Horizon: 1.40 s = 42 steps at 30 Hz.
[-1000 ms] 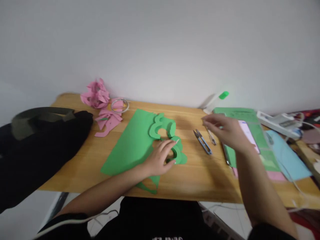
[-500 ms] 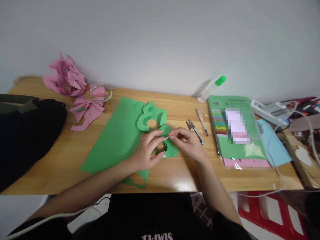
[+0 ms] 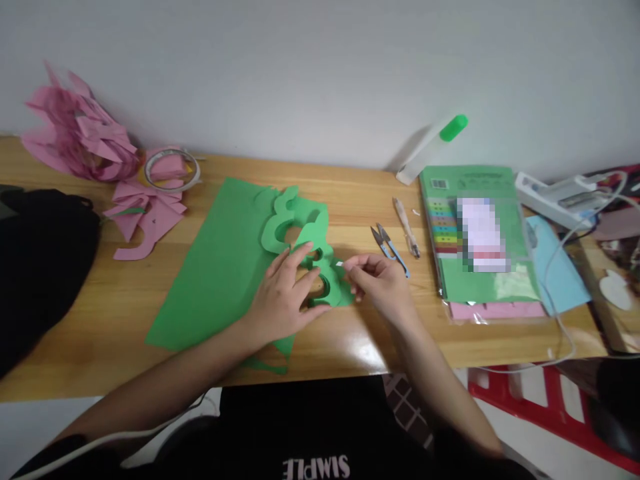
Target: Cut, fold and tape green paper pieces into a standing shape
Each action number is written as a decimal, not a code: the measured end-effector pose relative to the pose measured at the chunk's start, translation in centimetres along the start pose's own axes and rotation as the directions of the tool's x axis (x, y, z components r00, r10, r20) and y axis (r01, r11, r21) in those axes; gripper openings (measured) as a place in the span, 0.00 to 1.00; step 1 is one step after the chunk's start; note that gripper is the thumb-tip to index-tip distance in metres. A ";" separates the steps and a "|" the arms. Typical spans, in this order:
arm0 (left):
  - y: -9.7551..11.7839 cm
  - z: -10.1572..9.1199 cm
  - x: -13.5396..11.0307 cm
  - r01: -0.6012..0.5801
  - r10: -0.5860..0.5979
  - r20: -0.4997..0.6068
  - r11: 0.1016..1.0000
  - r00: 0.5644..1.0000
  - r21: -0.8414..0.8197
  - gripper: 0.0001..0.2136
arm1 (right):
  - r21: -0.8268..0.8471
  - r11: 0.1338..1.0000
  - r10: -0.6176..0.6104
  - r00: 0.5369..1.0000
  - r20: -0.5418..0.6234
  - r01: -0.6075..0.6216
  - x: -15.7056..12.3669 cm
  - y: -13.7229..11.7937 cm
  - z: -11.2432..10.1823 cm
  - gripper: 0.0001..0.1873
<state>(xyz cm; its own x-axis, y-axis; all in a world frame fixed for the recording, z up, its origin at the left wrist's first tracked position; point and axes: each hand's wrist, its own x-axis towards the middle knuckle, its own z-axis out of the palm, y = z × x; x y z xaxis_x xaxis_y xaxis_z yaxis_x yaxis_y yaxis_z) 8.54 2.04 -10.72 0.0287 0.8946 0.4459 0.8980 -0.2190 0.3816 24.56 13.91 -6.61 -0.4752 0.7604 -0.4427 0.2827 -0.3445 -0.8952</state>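
Observation:
My left hand (image 3: 281,298) rests with fingers spread on the left side of a curled green paper cut-out (image 3: 333,283), steadying nothing that I can see pinched. Just to the right, my right hand (image 3: 383,285) has thumb and forefinger pinched on a small white strip (image 3: 339,264), perhaps tape or its backing. The strip sits right over the cut-out; whether it touches the paper I cannot tell. Beyond my left fingers, the wavy upper loops (image 3: 273,230) of green paper stand on edge. Beneath lies a large green paper sheet (image 3: 210,280).
Blue-handled thread snips (image 3: 390,250) and a pen (image 3: 407,227) lie to the right, near a green paper pack (image 3: 493,283). A tape roll (image 3: 150,175) rests on pink paper scraps (image 3: 150,230) at left. A white power strip (image 3: 550,200) with cables stands far right.
My right hand has drawn slightly right from the cut-out, and the white strip shows more clearly. My left fingers have spread lower on the paper. The view has shifted a little.

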 end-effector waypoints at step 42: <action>0.8 -0.5 0.1 0.046 -0.059 0.073 0.986 0.996 0.163 0.25 | -0.011 0.961 0.275 0.950 0.147 -0.276 1.1 0.0 1.2 0.19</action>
<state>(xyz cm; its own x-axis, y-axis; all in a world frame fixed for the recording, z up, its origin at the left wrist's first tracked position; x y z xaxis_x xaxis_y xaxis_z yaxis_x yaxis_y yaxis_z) 9.06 1.77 -9.92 0.0081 0.9321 0.3621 0.9579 -0.1111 0.2646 23.07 14.10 -7.20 -0.4960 0.5470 -0.6743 0.4122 -0.5352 -0.7373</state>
